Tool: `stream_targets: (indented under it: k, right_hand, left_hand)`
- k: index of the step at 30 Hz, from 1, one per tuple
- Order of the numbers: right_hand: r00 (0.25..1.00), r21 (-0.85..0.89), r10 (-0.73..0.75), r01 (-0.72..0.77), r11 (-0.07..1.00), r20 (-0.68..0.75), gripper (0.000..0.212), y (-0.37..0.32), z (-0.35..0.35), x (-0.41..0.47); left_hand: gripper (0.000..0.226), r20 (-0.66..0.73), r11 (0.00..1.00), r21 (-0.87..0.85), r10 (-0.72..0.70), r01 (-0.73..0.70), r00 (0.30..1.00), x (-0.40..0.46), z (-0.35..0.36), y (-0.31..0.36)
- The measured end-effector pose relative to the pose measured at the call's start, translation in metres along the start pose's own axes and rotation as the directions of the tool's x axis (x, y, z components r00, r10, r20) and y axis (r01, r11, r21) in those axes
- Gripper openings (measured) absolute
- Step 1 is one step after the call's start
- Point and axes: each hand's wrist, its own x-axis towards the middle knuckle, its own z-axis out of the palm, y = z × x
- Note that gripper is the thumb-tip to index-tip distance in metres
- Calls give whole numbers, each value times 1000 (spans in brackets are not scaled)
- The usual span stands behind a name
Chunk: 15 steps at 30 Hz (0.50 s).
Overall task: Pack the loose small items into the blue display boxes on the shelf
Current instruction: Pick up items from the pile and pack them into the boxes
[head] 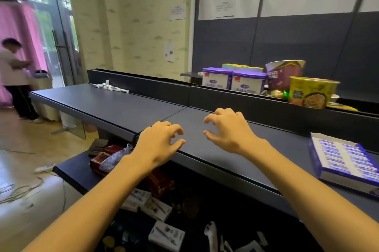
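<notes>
Over dark shelf (114, 106), both hands (162, 140) loosely curled, empty, blue display box (344, 159) cut off right

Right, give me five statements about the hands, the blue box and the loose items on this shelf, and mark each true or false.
1. Both hands hold nothing. True: the left hand and right hand hover over the shelf with fingers loosely curled.
2. The blue display box lies on the shelf to the right of the hands. True.
3. That box is empty. False: rows of small packets fill it.
4. The loose small white items lie at the shelf's far left end. True.
5. The yellow noodle bowl stands between the hands. False: it stands behind the shelf's back rail, far right.
</notes>
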Motion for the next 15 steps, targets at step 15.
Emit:
stream_targets:
  k: [15]
  right_hand:
    - [998,79,-60,58,995,21,40,-96,84,186]
  left_hand:
    - [33,22,994,76,-77,76,997,71,-6,-203]
